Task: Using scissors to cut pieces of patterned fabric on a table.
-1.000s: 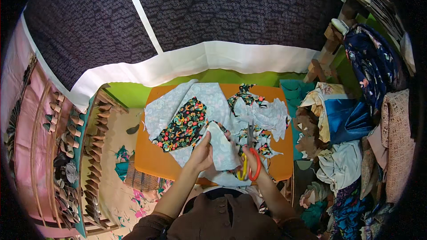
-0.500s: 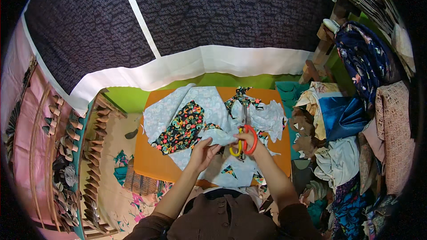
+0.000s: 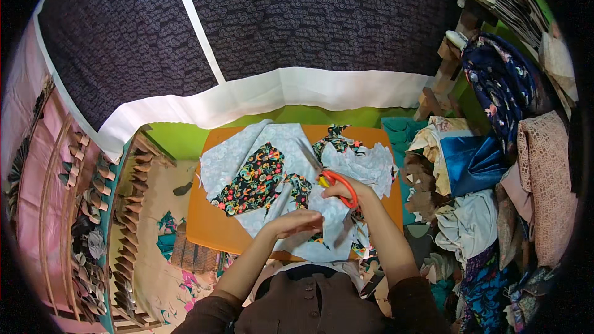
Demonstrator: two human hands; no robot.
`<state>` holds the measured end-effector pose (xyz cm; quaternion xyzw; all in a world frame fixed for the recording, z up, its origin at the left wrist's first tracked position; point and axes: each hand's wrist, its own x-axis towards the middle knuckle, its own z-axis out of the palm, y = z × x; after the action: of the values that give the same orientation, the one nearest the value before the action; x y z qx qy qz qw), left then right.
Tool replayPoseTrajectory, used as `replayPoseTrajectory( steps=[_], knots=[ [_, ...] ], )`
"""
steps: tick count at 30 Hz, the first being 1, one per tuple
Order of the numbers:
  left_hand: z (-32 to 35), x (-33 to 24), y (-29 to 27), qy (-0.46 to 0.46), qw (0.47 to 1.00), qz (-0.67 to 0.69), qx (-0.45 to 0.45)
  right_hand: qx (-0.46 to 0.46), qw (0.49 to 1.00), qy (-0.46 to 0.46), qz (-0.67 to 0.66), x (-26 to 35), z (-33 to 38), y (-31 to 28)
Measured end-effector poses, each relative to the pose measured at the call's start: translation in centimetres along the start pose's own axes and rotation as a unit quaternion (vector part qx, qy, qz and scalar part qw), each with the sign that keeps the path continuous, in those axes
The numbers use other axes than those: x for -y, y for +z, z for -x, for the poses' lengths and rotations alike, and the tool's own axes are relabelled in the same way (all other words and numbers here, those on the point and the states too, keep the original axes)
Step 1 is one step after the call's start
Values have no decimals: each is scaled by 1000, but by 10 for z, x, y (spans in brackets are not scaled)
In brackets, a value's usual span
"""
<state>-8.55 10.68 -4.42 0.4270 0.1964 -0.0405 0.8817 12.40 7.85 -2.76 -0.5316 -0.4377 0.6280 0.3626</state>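
Scissors (image 3: 336, 183) with red and yellow handles are gripped in my right hand (image 3: 350, 190). Their metal blades point away and to the left, above the cloth. My left hand (image 3: 298, 222) holds nothing and is stretched out flat over the near part of the fabric; whether it touches the cloth I cannot tell. Beneath both hands spreads a rumpled pale blue-white fabric (image 3: 292, 139), with a black floral printed side (image 3: 257, 176) showing in patches. Thin cut scraps (image 3: 365, 164) of the same cloth are heaped at the right. All of it lies on an orange table (image 3: 204, 222).
Folded and crumpled fabrics, including a blue satin piece (image 3: 473, 164) and a pale cloth (image 3: 467, 222), are piled right of the table. Racks of wooden shoe-shaped forms (image 3: 133, 216) stand at the left. A dark patterned curtain (image 3: 322, 18) hangs beyond the table.
My left hand has let go of the cloth and come nearer, fingers straightened. The scissors have tilted, blades now pointing leftward, and the lifted cloth has dropped flatter.
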Motion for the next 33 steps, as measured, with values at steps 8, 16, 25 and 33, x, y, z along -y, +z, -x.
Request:
replayPoseTrajectory(
  steps=[8,16,25,33],
  knots=[
    [-16,10,40,8,999,-38,-35,-38,999,2,29,6,0,10],
    [-21,21,44,-18,997,42,-67,-87,996,-24,22,4,3,17],
    [-13,15,13,130,964,192,-129,-129,989,-19,-63,-16,34,23],
    [3,-38,28,305,887,187,-293,-90,993,-78,-11,-53,80,55]
  ],
)
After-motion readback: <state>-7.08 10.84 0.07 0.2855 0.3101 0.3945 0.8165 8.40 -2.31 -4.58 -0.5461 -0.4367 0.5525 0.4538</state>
